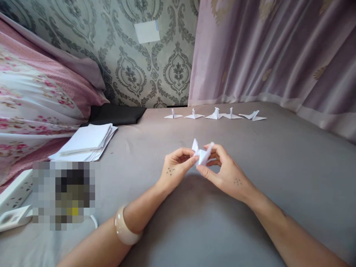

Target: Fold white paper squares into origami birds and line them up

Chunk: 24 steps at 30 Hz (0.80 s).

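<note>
Between my two hands is a white folded paper crane (202, 157), raised above the grey sheet (211, 215). My left hand (178, 164) pinches its left side, the thumb lying across the front of the paper. On the other side my right hand (222, 168) grips it with the thumb low and the fingers behind. Two pointed ends of the paper stick up, one at the left and one at the right. The fingertips behind the paper are partly hidden. A pale bangle (124, 227) circles my left forearm.
Several finished paper cranes (216, 114) stand in a row at the back. At the left lie a stack of white paper (87, 139), a black folder-like item (116, 114) and a white power strip (16, 191). A pixelated patch hides something near the strip. Curtains (267, 55) hang at right.
</note>
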### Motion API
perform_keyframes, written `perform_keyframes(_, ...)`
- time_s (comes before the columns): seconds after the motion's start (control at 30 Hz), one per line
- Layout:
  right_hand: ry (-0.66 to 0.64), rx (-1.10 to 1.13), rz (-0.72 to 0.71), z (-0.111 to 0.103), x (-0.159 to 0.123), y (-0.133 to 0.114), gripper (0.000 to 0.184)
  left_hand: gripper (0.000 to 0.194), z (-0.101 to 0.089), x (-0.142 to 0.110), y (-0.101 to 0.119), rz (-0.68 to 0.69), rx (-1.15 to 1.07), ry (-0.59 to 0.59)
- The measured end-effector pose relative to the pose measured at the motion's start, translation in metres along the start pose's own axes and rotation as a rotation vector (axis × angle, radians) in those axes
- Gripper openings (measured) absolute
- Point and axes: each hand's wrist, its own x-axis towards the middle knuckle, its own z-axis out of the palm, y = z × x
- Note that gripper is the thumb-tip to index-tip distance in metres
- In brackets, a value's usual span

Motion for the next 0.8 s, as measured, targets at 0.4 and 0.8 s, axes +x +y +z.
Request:
perform_keyframes(0.4,-0.014,0.237,0.073,-0.007,0.004,-0.006,0.023,0.020,-0.001,0.002,-0.003,-0.120,-0.246,-0.017)
perform_keyframes(0.8,0.136,0.147,0.152,0.006,0.002,0.001,0.024,0.022,0.008,-0.003,-0.003,-0.075,-0.159,0.012)
